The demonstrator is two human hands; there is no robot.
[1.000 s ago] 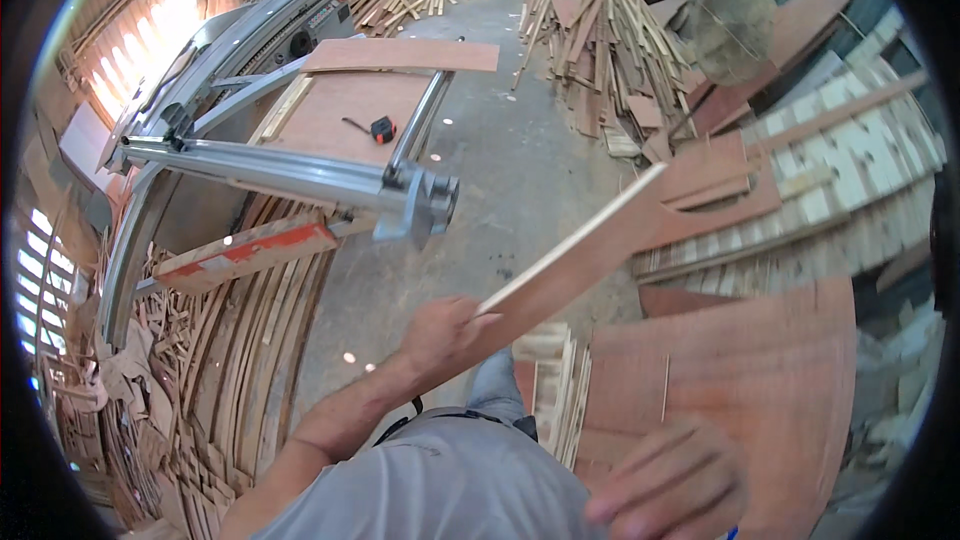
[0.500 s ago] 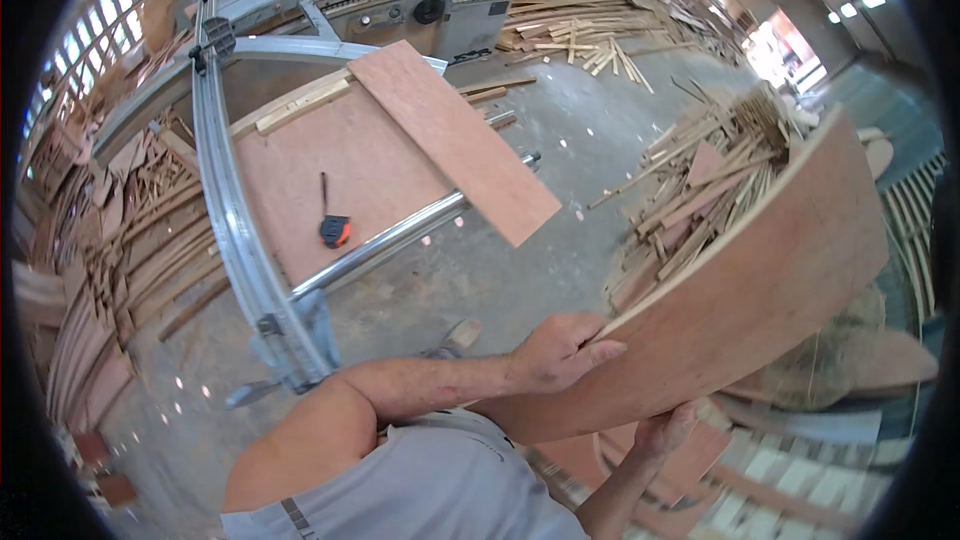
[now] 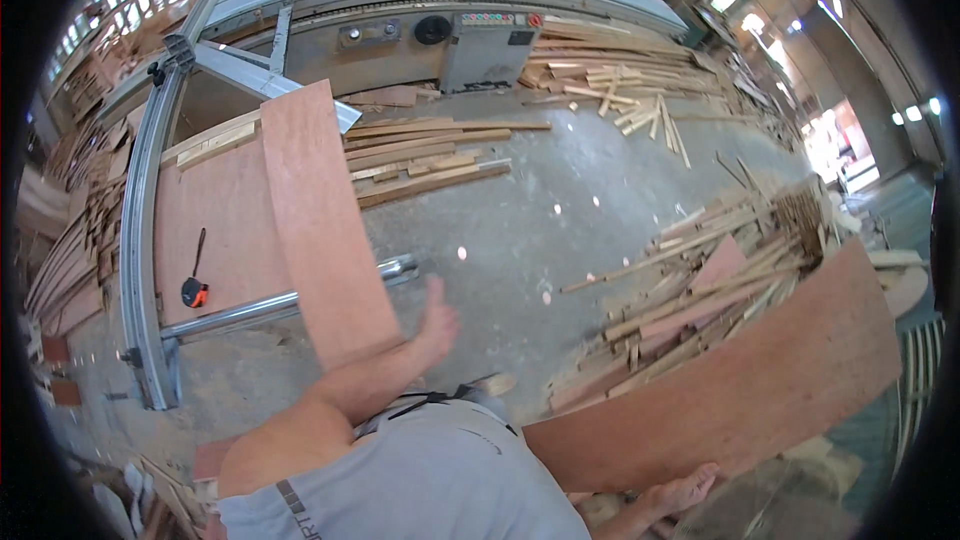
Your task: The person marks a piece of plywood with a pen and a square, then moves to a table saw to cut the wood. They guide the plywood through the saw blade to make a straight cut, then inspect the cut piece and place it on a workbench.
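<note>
A long reddish-brown plywood panel (image 3: pixel 740 370) slants across the lower right, standing on its long edge. My right hand (image 3: pixel 690 488) grips its lower edge, though part of the fingers is hard to make out. Off the panel, my left hand (image 3: pixel 435 325) hangs over the floor with fingers apart and nothing in it, slightly blurred. Just left of that hand, a second plywood strip (image 3: pixel 320 210) lies across the saw's side frame, over a larger plywood sheet (image 3: pixel 225 230). A black and orange tape measure (image 3: pixel 195 291) rests on that sheet.
The metal side rail (image 3: pixel 143 240) and round bar (image 3: pixel 235 315) frame the sheet at left. Behind stands the panel saw's control box (image 3: pixel 487 58). Wood strips (image 3: pixel 430 155) lie on the floor, and a scrap pile (image 3: pixel 700 280) spreads at right.
My left hand has let go of the panel and moved left. The right hand, still at the panel, has moved lower. The view has turned right, so the saw frame appears farther left.
</note>
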